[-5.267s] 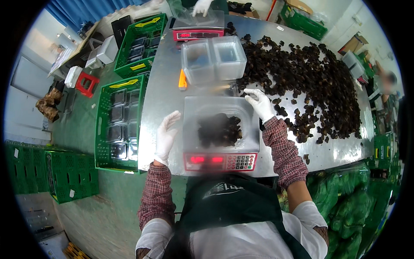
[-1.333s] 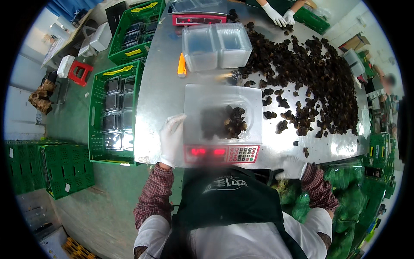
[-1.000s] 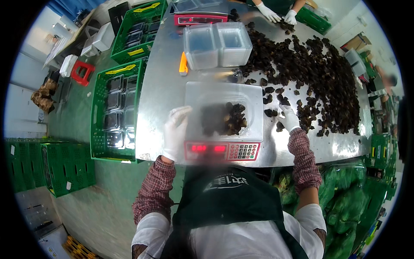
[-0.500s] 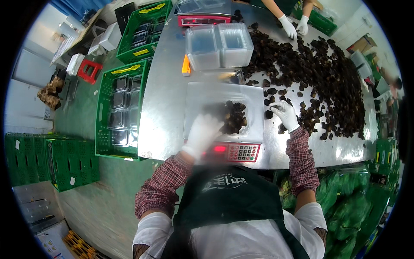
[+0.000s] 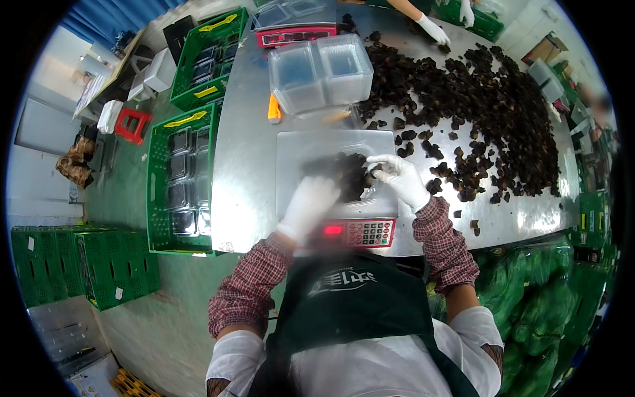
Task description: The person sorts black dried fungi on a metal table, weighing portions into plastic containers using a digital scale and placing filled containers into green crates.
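Observation:
A clear plastic tray [image 5: 378, 193] sits on the pan of a red digital scale [image 5: 391, 231], holding a heap of dark, wrinkled mushrooms [image 5: 352, 178]. My white-gloved left hand [image 5: 311, 204] is at the heap's left side, fingers curled; a blurry smudge hides what they hold, if anything. Over the tray's right part, my gloved right hand [image 5: 405, 182] pinches a dark mushroom [image 5: 377, 168] between thumb and fingers. More mushrooms [image 5: 529, 145] lie spread thickly across the steel table to the right.
Stacked empty clear trays [image 5: 317, 76] stand beyond the scale, beside an orange-handled cutter [image 5: 274, 109]. A second red scale [image 5: 297, 34] is farther back. Green crates [image 5: 157, 192] with packed trays stand left of the table. A co-worker's gloved hand [image 5: 433, 30] reaches over the far mushrooms.
My right hand has moved left from the loose mushrooms on the table to above the tray. My left hand stays by the tray. The co-worker's hands have moved apart.

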{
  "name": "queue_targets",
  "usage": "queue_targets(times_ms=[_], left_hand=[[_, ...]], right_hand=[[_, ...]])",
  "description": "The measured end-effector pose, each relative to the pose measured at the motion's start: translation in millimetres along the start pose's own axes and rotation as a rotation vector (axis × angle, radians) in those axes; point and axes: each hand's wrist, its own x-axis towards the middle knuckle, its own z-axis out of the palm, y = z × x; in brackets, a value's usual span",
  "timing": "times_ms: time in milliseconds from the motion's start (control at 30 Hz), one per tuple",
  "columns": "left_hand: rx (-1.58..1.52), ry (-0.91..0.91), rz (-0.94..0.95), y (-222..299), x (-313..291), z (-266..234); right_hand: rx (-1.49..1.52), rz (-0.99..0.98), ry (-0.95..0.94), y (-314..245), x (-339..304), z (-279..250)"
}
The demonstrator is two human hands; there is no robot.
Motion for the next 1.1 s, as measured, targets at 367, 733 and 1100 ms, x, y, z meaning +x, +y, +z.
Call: queue_targets(times_ms=[367, 733, 1100], left_hand=[[-0.507, 0.338, -0.253, -10, -32, -8], [-0.575, 0.358, -0.082, 63, -21, -42], [-0.61, 0.365, -0.553, -31, -47, -37]], right_hand=[[-0.65, -0.394, -0.007, 1, 5, 24], [0.198, 0.038, -0.283, -14, -70, 24], [-0.935, 0.407, -0.836, 32, -208, -85]])
